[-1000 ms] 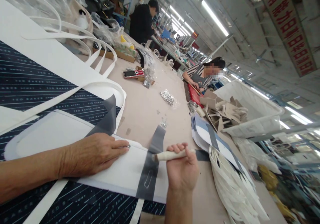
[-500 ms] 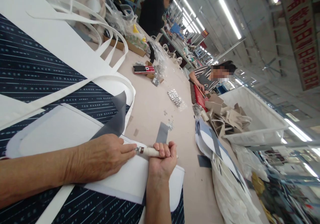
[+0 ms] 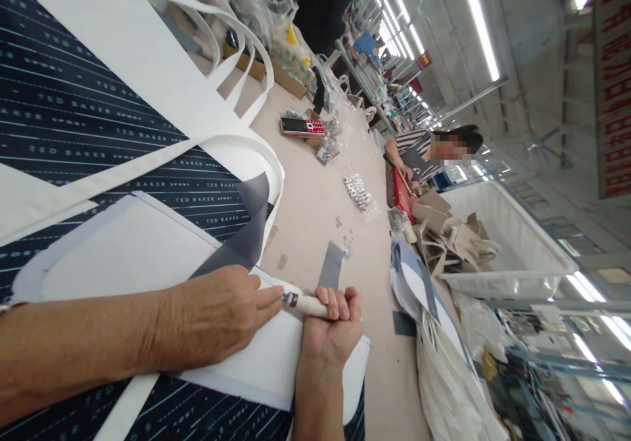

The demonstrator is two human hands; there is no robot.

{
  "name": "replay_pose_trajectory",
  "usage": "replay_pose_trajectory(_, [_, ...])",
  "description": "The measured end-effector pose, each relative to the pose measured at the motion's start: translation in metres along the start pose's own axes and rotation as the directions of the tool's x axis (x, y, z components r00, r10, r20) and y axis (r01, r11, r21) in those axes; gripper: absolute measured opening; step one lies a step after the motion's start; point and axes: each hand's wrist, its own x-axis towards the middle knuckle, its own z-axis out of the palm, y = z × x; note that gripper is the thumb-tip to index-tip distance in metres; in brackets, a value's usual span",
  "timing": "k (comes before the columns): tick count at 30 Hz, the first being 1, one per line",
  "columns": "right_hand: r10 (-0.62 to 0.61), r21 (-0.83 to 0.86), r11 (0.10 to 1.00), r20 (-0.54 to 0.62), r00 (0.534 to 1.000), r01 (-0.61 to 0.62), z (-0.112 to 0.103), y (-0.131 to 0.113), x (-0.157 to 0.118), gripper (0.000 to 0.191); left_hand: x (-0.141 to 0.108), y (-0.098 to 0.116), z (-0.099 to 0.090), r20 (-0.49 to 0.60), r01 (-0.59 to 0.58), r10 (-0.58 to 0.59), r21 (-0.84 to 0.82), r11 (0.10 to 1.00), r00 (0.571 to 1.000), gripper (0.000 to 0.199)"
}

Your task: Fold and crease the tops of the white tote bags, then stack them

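A white-handled tool (image 3: 308, 304) with a metal tip lies across the white panel, and my right hand (image 3: 332, 323) is wrapped round its handle, palm up. My left hand (image 3: 224, 313) rests palm down on the white panel (image 3: 133, 250), fingertips at the metal tip of the tool. Whether those fingers pinch anything is hidden. Under the panel is dark blue printed fabric (image 3: 207, 415). A grey strip (image 3: 251, 231) curls up behind my left hand, and a white strap (image 3: 148, 165) arcs over the fabric.
Beyond my hands, a red phone (image 3: 302, 127), a pack of metal pieces (image 3: 357, 191) and a flat grey strip (image 3: 331, 265) lie on the table (image 3: 315, 204). White straps and cloth hang at the right edge. A person in stripes works beside a white bin (image 3: 513, 231).
The whole view has shifted, so the table items and both hands appear further right. My hands keep nearly the same pose round the tool and on the panel.
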Motion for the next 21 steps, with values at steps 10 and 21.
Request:
replay_pose_trajectory(10, [-0.242,-0.005,0.968,0.258,0.935,0.252,0.047,-0.009,-0.034,0.028,-0.004,-0.002,0.002,-0.109,-0.036,0.033,-0.026,0.999,0.993,0.022])
replay_pose_trajectory(21, [-0.205,0.1,0.977,0.233,0.951,0.186,0.03,-0.01,-0.019,0.031,-0.003,-0.004,0.001,-0.127,-0.038,0.039,0.011,0.999,0.991,0.021])
